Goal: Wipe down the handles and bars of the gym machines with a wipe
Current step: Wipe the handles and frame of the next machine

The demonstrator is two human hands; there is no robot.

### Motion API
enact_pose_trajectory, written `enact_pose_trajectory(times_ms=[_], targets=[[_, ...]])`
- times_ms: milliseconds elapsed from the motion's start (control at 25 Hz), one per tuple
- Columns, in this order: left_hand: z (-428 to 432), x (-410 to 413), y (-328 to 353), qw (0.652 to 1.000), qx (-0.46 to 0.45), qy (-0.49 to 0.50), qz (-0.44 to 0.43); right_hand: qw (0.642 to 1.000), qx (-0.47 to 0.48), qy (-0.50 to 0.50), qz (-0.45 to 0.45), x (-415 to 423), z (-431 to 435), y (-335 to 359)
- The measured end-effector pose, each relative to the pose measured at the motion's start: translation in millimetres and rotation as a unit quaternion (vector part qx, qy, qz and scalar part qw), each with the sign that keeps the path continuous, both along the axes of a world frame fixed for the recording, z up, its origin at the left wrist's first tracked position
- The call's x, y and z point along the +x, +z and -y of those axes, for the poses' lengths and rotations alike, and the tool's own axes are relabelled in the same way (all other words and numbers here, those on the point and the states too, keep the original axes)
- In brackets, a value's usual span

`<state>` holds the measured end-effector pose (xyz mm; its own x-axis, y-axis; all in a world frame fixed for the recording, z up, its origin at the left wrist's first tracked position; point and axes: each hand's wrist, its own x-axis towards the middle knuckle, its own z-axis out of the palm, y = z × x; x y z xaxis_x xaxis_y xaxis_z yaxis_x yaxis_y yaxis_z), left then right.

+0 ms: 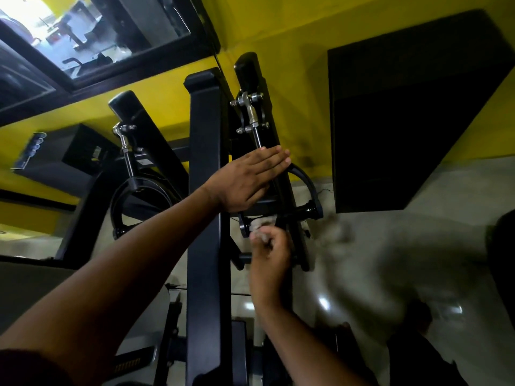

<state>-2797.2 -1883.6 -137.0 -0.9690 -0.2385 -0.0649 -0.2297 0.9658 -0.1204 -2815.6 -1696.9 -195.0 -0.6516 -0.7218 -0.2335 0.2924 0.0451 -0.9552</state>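
Bare forearms and hands [245, 179]; dark maroon sleeve [25, 369] at lower left

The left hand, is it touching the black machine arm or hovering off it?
Touching. The head view shows the left hand laid flat, fingers extended, across the black machine arm, with no gap visible.

Two hands in view: left hand [248, 182], right hand [269, 256]. One wipe [260, 222]. Two black lever arms [252, 79] [131, 107]. Two curved handles [308, 185] [117, 201]. One central upright post [207, 162]. One window [92, 34].
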Motion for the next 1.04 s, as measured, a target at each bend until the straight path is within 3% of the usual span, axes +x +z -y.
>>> enact_pose_trajectory(times_ms=[40,80,160,200,320,400,520,720,920,960,1040], targets=[[0,0,0,1.0,0.001,-0.002,0.0,0.992,-0.029,-0.002,-0.12,-11,0,-5],[0,0,0,1.0,0.002,-0.004,-0.001,0.961,-0.034,0.016,-0.275,-24,2,-10],[0,-1,1,1.0,0.0,-0.01,-0.001,0.84,-0.021,0.109,-0.531,-48,11,-16],[0,-1,1,1.0,-0.005,-0.01,0.002,0.793,-0.021,0.168,-0.586,-55,15,-17],[1,1,3,1.0,-0.017,-0.011,0.013,0.707,0.01,0.29,-0.645,-77,20,-18],[1,0,2,1.0,-0.017,-0.01,0.016,0.66,0.048,0.295,-0.689,-101,15,-18],[0,0,3,1.0,-0.015,-0.004,0.023,0.616,0.114,0.29,-0.723,-134,3,-12],[-9,-9,14,0.998,-0.025,0.027,0.054,0.616,0.059,0.262,-0.741,-156,-6,9],[-34,-28,33,0.996,-0.025,0.074,0.049,0.661,0.169,0.258,-0.684,-189,-23,37],[-42,-35,36,0.996,-0.02,0.077,0.037,0.687,0.173,0.249,-0.66,-201,-29,40],[-57,-53,38,0.996,-0.004,0.08,0.031,0.782,0.175,0.244,-0.547,-224,-45,45]])
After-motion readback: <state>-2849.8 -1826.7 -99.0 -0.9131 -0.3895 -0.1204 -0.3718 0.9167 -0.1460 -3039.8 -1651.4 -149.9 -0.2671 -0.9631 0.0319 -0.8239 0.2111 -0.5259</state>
